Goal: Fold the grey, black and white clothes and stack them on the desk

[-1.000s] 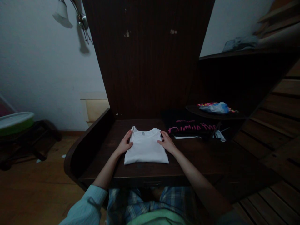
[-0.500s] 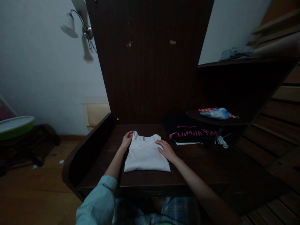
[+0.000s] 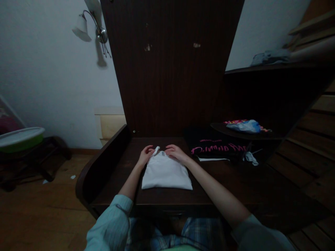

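1. Just now the right hand (image 3: 176,152) has come inward from the right side of the folded white cloth shirt (image 3: 166,174) to its neckline, while the left hand (image 3: 146,155) is at the upper left corner, so the two are closer together than half a second ago
2. Accordingly the top edge looks different: the open curve of the collar that showed earlier is now partly covered by the right hand, and a narrow white band (image 3: 156,151) stands up beside the left fingers; I judge that attention has passed from the shirt's sides to its collar
3. Both hands are half open with bent fingers, the right over the neckline, the left at the corner; whether either pinches the fabric cannot be told
4. The shirt lies in the middle of the dark brown wooden worktop (image 3: 209,181), near its front edge, as a soft, flat, matt shape, wider at the straight front fold and narrower at the collar
5. To its right lies a black cloth with pink lettering (image 3: 206,147), and a thin white strip (image 3: 213,159) shows along its front edge
6. Above that, a crinkled pale-blue plastic bag (image 3: 247,126) rests on a small rounded dark shelf (image 3: 222,130)
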A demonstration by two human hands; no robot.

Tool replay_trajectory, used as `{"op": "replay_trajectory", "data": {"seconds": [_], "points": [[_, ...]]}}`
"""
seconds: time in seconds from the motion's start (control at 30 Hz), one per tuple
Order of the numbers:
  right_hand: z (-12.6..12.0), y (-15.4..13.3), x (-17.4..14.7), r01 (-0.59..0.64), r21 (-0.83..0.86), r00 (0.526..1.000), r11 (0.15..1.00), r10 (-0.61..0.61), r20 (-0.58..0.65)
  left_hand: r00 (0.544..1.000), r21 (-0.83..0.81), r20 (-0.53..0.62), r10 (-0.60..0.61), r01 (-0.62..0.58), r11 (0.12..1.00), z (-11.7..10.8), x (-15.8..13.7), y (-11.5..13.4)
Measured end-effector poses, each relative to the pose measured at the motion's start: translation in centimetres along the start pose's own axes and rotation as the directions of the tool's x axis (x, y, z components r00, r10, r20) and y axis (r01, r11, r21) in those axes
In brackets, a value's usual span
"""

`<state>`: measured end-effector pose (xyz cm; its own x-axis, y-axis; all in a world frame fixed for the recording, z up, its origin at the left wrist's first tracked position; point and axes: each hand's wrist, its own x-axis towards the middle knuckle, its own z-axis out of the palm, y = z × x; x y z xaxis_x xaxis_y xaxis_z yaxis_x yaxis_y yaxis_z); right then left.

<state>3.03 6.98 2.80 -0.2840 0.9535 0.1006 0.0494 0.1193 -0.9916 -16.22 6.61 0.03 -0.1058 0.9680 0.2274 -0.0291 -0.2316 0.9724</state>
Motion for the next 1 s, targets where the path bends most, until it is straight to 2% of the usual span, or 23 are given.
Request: {"op": "replay_trajectory", "data": {"seconds": [0.07, 0.2, 0.33, 0.53, 0.77, 0.83, 0.9, 0.93, 1.0], "points": [[2.2, 0.0, 1.3, -0.096, 0.150, 0.995, 0.984, 0.098, -0.005, 1.000, -0.016, 0.020, -0.007, 0.007, 1.000, 0.2, -0.2, 0.0], [5.1, 1.1, 2.0, -0.068, 0.233, 0.995, 0.970, 0.083, -0.055, 0.997, -0.023, 0.073, 0.002, 0.000, 1.000, 0.5, -0.7, 0.2], [4.9, 1.9, 1.2, -0.038, 0.272, 0.997, 0.962, 0.055, -0.054, 0.994, 0.008, 0.113, 0.010, -0.011, 1.000, 0.5, -1.0, 0.6], [4.0, 1.2, 0.1, -0.018, 0.397, 0.999, 0.918, 0.004, 0.037, 0.992, 0.044, 0.129, -0.005, -0.001, 0.999, 0.5, -1.3, 1.2], [4.3, 0.9, -0.1, -0.001, 0.394, 0.998, 0.919, -0.026, 0.062, 0.998, 0.154, 0.053, -0.015, 0.007, 0.988, -0.1, -0.9, 0.9], [4.1, 1.0, 0.2, 0.033, 0.348, 0.999, 0.937, -0.033, -0.007, 1.000, 0.204, 0.012, -0.006, 0.003, 0.979, -0.5, -0.5, 0.6], [3.3, 1.1, 0.5, 0.103, 0.231, 0.987, 0.967, -0.070, -0.146, 0.999, 0.235, -0.034, 0.003, 0.005, 0.972, -0.9, -0.2, 0.4], [2.8, 1.2, 0.7, 0.146, 0.136, 0.965, 0.980, -0.111, -0.237, 0.998, 0.247, -0.054, 0.007, 0.007, 0.969, -1.1, -0.1, 0.3], [1.7, 1.3, 0.8, 0.197, -0.128, 0.888, 0.972, -0.232, -0.396, 0.996, 0.273, -0.088, 0.016, 0.009, 0.962, -1.2, 0.0, 0.2]]}}
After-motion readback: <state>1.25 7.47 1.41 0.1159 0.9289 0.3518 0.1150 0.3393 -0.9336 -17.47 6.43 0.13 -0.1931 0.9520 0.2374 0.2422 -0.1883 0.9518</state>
